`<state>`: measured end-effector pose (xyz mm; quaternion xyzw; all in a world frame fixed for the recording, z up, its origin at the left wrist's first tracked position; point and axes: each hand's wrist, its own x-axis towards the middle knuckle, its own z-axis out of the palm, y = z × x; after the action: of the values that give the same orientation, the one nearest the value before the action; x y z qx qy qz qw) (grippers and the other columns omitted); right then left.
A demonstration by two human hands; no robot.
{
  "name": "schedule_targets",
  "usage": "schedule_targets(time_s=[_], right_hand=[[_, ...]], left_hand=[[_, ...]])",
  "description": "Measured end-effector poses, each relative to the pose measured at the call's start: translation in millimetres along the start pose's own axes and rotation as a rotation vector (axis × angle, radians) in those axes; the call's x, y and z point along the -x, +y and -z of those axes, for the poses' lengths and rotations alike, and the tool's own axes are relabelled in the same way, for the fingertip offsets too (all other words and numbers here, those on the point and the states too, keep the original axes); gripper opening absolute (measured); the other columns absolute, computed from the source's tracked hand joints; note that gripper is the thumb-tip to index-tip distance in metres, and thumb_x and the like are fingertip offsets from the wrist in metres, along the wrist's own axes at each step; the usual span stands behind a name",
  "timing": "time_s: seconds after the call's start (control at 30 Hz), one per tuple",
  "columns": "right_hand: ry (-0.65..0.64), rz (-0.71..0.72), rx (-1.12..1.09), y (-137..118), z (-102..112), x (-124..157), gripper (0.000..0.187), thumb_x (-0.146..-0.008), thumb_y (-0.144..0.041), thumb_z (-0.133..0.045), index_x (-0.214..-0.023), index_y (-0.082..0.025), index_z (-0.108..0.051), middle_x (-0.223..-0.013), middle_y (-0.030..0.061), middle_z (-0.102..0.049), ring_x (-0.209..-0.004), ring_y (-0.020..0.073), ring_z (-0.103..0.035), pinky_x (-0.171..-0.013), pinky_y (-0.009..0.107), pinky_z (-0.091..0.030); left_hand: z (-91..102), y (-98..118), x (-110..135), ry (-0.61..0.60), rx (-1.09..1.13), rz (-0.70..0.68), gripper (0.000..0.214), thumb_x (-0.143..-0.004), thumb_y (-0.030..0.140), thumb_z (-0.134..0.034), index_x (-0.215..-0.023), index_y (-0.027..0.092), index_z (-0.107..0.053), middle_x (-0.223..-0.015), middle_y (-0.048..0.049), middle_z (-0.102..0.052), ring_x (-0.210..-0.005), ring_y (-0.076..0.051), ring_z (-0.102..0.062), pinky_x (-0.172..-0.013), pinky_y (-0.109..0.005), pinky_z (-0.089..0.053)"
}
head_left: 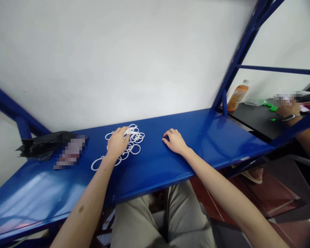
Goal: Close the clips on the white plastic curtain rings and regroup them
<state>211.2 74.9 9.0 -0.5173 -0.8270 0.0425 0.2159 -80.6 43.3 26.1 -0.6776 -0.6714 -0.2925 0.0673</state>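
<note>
A heap of thin white rings lies on the blue metal shelf near the white wall. My left hand rests on the heap, its fingers curled and pinching some of the rings at the top of the pile. My right hand lies palm down on the bare shelf to the right of the rings, its fingers bent with the tips on the metal and nothing in it.
A black plastic bag sits at the shelf's left end. Blue frame posts rise on the right. Beyond them, on a dark table, stand an orange drink bottle and green pieces, near another person's hand with a wristwatch.
</note>
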Motion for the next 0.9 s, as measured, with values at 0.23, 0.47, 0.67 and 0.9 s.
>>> schedule_targets(time_s=[0.23, 0.47, 0.67, 0.9], right_hand=[[-0.001, 0.008, 0.001, -0.6, 1.5, 0.2, 0.018, -0.096, -0.031, -0.060, -0.106, -0.019, -0.068, -0.114, 0.0108, -0.063, -0.106, 0.0264, -0.055, -0.095, 0.040, -0.044], [-0.005, 0.004, -0.009, -0.4, 1.2, 0.7, 0.018, -0.096, -0.031, -0.060, -0.107, -0.018, -0.068, -0.115, 0.0111, -0.062, -0.108, 0.0270, -0.055, -0.095, 0.040, -0.044], [-0.004, 0.011, -0.007, 1.5, 0.2, 0.1, 0.018, -0.096, -0.031, -0.060, -0.107, -0.019, -0.068, -0.114, 0.0109, -0.062, -0.108, 0.0266, -0.055, -0.095, 0.040, -0.044], [-0.003, 0.004, -0.020, 1.5, 0.2, 0.8, 0.018, -0.096, -0.031, -0.060, -0.107, -0.019, -0.068, -0.114, 0.0110, -0.063, -0.108, 0.0266, -0.055, -0.096, 0.040, -0.044]], left_hand=[[7.0, 7.1, -23.1, 0.122, 0.064, -0.007, 0.034, -0.090, 0.039, -0.055, -0.118, 0.022, -0.065, -0.117, -0.0115, -0.067, -0.114, -0.032, -0.059, -0.101, -0.047, -0.046], [-6.1, -10.6, -9.5, -0.086, 0.025, 0.024, 0.043, -0.083, 0.031, -0.055, -0.124, 0.023, -0.064, -0.129, -0.0122, -0.064, -0.120, -0.036, -0.056, -0.103, -0.054, -0.044], [-8.1, -34.2, -6.1, -0.069, 0.094, -0.012, 0.036, -0.083, 0.032, -0.052, -0.114, 0.022, -0.068, -0.119, -0.0101, -0.071, -0.113, -0.030, -0.063, -0.102, -0.045, -0.047], [-1.6, -28.5, -3.2, -0.046, 0.054, -0.093, 0.032, -0.082, 0.029, -0.051, -0.107, 0.024, -0.071, -0.109, -0.0088, -0.073, -0.103, -0.030, -0.062, -0.096, -0.046, -0.050]])
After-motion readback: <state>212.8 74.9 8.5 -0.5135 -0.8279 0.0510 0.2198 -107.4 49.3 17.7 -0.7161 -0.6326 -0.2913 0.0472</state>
